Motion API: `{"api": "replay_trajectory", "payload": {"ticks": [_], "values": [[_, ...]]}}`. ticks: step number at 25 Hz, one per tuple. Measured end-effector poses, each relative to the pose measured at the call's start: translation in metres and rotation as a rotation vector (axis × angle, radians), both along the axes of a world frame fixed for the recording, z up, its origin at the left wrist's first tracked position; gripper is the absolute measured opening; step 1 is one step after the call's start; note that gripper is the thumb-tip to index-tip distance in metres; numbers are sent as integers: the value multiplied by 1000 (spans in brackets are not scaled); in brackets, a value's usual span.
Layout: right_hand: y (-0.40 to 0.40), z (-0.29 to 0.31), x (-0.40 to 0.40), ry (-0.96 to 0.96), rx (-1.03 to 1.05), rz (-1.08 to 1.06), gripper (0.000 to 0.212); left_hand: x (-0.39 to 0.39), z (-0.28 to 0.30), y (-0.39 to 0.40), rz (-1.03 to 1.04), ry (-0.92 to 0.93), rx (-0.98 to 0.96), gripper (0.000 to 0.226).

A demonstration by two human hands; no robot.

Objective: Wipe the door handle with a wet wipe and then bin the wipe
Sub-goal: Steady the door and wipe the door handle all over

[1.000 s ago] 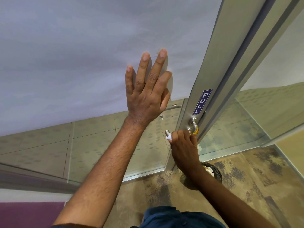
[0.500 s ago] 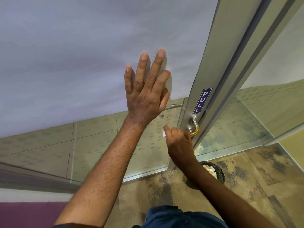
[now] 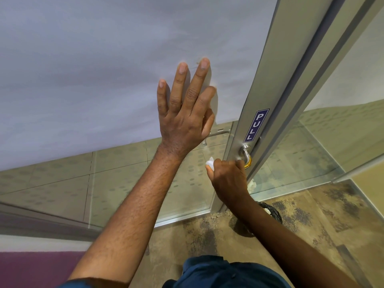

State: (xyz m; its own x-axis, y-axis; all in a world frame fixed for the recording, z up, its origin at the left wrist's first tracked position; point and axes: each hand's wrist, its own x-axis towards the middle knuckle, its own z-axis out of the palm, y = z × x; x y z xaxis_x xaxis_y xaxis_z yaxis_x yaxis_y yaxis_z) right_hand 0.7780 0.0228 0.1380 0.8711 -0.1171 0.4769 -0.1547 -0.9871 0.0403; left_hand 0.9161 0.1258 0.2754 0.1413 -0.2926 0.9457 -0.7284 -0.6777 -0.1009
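My left hand [image 3: 185,113] lies flat with fingers spread against the frosted glass door panel. My right hand [image 3: 227,179] is closed around the metal door handle [image 3: 245,155] with a white wet wipe [image 3: 209,164] bunched in its grip; a corner of the wipe pokes out at the left of the fist. Most of the lever is hidden under the hand; only its curved neck near the grey door frame shows. A dark round bin [image 3: 274,214] with white waste inside stands on the floor below, partly hidden by my right forearm.
A blue PULL sticker [image 3: 256,125] sits on the door's metal stile [image 3: 264,80] above the handle. A second handle [image 3: 218,134] shows through the glass. Glass partitions stand to the right. Mottled brown floor lies beneath, and a purple wall strip sits at the lower left.
My right hand has slid left along the handle with the wipe and then back slightly toward the frame. My left hand has stayed pressed on the glass.
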Motion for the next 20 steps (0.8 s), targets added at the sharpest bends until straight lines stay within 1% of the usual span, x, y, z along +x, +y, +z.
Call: {"api": "replay_trajectory", "payload": {"ticks": [2, 4, 6, 7, 8, 9, 10, 12, 14, 16, 18, 20], "values": [[5, 7, 7, -46, -49, -50, 41, 0, 0, 1, 2, 7, 2, 32], [8, 7, 9, -71, -70, -91, 45, 0, 1, 2, 4, 4, 10, 33], [7, 2, 3, 22, -18, -64, 40, 0, 2, 2, 0, 3, 7, 33], [4, -3, -2, 77, 37, -27, 34, 0, 2, 2, -5, 2, 3, 33], [-4, -9, -10, 87, 72, 23, 23, -1, 2, 2, -10, 3, 0, 32], [-13, -15, -19, 55, 84, 72, 18, -2, 2, 2, -12, 3, 0, 32], [-24, -21, -27, 16, 72, 106, 26, -2, 2, 3, -11, 1, 2, 31], [-44, -28, -34, 7, 25, 153, 43, -3, 3, 3, -10, -3, 9, 32], [-54, -29, -31, 16, -21, 145, 48, -3, 3, 3, -12, -6, 11, 33], [-55, -26, -25, -23, -41, 156, 42, -3, 3, 3, -12, -14, 10, 34], [-53, -20, -22, -61, -48, 234, 32, -2, 3, 2, -15, -16, 7, 34], [-53, -13, -20, -38, -63, 293, 29, -2, 3, 2, -13, -14, 7, 33]]}}
